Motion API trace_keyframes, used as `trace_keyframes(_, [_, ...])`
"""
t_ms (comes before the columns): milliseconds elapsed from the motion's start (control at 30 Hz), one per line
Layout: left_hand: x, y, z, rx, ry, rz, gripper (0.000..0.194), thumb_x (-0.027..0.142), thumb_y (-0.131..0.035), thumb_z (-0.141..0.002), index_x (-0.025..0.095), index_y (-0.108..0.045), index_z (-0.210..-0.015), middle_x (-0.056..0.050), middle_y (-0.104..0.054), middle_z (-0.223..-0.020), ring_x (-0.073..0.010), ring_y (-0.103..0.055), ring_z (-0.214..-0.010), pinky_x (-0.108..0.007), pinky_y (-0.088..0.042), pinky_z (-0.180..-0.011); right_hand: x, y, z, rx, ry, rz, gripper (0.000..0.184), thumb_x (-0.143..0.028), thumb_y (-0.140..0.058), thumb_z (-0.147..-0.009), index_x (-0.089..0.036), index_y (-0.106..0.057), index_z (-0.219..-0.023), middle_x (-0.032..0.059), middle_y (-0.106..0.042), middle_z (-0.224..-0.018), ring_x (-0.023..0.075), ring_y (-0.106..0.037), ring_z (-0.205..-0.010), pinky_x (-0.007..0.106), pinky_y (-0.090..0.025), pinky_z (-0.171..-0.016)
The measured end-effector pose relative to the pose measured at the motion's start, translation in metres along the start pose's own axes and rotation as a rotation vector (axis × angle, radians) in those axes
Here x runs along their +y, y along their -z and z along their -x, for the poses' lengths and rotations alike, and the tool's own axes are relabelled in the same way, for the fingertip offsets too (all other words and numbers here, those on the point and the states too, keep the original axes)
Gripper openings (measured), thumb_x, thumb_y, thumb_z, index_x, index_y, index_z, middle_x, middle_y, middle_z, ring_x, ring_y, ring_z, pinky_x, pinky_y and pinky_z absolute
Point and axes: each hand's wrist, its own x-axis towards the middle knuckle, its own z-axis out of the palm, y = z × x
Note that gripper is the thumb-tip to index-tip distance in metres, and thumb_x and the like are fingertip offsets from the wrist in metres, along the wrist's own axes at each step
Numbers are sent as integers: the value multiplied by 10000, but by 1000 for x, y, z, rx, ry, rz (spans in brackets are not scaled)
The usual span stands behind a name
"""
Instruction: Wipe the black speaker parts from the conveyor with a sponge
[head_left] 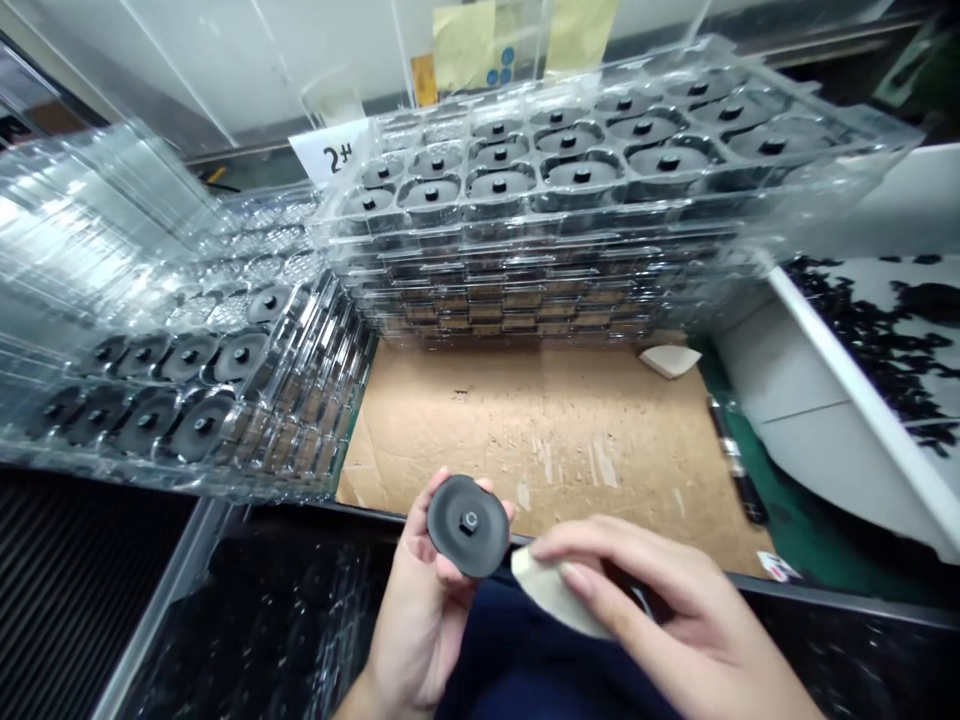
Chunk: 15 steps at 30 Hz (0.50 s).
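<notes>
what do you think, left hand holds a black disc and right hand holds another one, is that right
Not the right hand: in the head view it holds a pale pad, not another disc. The left hand does hold a black disc.

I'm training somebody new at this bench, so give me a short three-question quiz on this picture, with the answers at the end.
1. Which hand holds a black disc?

2. True or false: the right hand is holding nothing.

3. Along which edge of the cardboard does the black pen-like stick lie, as seen in the picture?
a) left
b) near
c) right

Key:
1. The left hand.
2. False; it grips a pale pad.
3. c) right.
</notes>
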Motion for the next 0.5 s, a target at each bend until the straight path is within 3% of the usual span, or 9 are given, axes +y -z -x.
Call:
trace_keyframes(67, [-1,-3,4,28,17,-15,537,276,-853,-479,293,-660,-980,-43,-717,-994,-197,-675,-884,-227,-522,-757,-3,-2,-8,35,149,24,186,-170,-496,-873,-253,-622,-981,-16,-676,-838,108,-628,-737,187,-487,-657])
trace_keyframes(133, [-2,-2,6,54,12,-42,513,244,-846,-508,289,-663,-984,-44,-719,-993,-170,-665,-882,-210,-510,-763,-4,-3,-19,-53,270,69,192,-137,-484,-870,-216,-625,-974,-6,-662,-795,105,-598,-698,200,-466,-651])
trace_keyframes(233, [-3,4,5,69,35,-57,526,249,-848,-505,285,-663,-997,-43,-715,-1008,-167,-656,-893,-200,-510,-746,1,1,-32,-238,285,138,195,-110,-482,-865,-206,-625,-955,-13,-656,-801,100,-573,-701,209,-435,-654])
trace_keyframes(300, [-5,10,2,74,49,-48,542,248,-849,-503,281,-659,-1010,-40,-710,-1014,-164,-655,-886,-196,-514,-726,5,7,-33,-231,292,157,201,-113,-472,-866,-200,-624,-964,-5,-652,-804,105,-566,-705,220,-427,-660])
trace_keyframes(367, [-7,13,-1,65,72,-34,539,233,-842,-518,274,-652,-1021,-50,-710,-1010,-160,-662,-867,-203,-517,-723,8,11,-27,-189,253,115,197,-129,-460,-874,-192,-630,-954,4,-653,-797,109,-570,-707,221,-433,-668])
trace_keyframes(500, [-9,13,-4,-1,109,33,576,304,-850,-489,261,-636,-1022,-84,-709,-1023,-231,-678,-894,-294,-526,-793,20,9,0,-430,-11,-119,163,-279,-537,-869,-226,-681,-816,-20,-686,-764,114,-622,-700,211,-462,-693])
